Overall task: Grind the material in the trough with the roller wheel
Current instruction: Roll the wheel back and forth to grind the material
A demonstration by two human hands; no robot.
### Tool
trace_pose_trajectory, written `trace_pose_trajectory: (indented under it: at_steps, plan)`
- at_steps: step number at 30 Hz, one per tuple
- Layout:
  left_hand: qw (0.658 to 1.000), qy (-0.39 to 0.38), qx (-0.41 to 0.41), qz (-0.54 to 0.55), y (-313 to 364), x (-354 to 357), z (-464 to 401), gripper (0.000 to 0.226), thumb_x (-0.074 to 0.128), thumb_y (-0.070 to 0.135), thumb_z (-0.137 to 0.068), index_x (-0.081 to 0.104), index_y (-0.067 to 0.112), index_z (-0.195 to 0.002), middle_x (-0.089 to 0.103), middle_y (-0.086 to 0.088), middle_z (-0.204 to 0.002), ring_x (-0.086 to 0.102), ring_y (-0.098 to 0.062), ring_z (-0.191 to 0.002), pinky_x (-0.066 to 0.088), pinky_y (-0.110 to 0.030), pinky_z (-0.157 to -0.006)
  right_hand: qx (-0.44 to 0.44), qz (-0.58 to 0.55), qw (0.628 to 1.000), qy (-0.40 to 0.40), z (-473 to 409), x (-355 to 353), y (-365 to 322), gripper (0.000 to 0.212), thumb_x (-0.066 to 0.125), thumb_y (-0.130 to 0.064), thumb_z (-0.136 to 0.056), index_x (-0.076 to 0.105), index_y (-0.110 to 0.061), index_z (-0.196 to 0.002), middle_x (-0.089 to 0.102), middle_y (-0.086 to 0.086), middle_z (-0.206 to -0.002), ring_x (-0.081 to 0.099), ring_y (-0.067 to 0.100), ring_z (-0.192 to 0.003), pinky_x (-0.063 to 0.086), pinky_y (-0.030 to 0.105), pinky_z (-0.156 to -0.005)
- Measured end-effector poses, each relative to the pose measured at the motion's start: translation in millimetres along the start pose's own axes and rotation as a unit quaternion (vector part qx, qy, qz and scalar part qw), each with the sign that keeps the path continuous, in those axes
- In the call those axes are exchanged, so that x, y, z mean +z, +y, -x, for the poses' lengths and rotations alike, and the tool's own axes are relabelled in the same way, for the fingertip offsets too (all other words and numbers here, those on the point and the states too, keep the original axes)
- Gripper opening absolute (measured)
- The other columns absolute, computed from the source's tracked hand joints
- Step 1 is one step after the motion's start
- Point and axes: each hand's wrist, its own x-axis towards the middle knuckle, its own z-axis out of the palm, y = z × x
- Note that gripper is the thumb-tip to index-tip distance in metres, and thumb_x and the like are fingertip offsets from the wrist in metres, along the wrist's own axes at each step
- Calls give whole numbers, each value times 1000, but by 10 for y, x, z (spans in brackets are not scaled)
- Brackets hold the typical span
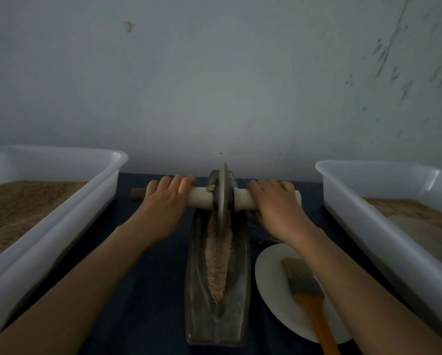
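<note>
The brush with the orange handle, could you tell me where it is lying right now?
In the head view, the brush lies on the white plate, right of the trough, under the right forearm.

roller wheel upright at trough far end | tan material along groove

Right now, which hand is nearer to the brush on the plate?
Right. The right hand holds the roller handle just beyond the plate, its forearm passing over the brush. The left hand holds the handle across the trough, farther away.
</note>
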Motion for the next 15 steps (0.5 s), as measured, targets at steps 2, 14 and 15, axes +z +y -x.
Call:
trace_pose_trajectory:
  at_steps: [2, 14, 15]
  plan:
    - [1000, -4, -10, -3, 9, 14, -11, 67, 55, 16, -86, 21, 15, -144, 36, -4, -137, 38, -25, -120, 27, -36, -98, 7, -2, 1000, 6, -6, 10, 3, 28, 58, -16, -85, 49, -18, -111, 54, 2, -109, 47, 23, -102, 26, 35, -80]
    - [953, -296, 56, 27, 54, -614, 145, 34, 48, 25, -95, 29, 20, -123, 45, 0, -123, 46, -15, -104, 34, -27, -86, -13, -49, 961, -272, 162, -615, -183, 32, 55, -21, -91, 45, -10, -119, 54, 7, -117, 54, 22, -103, 36, 27, -72]
    - [943, -324, 64, 42, 51, -680, 164, 31, 48, 25, -95, 29, 21, -119, 46, 0, -119, 46, -12, -98, 36, -25, -84, -17, -54, 956, -289, 186, -694, -201, 34, 56, -23, -91, 46, -10, -121, 55, 9, -116, 55, 24, -104, 40, 27, -74]
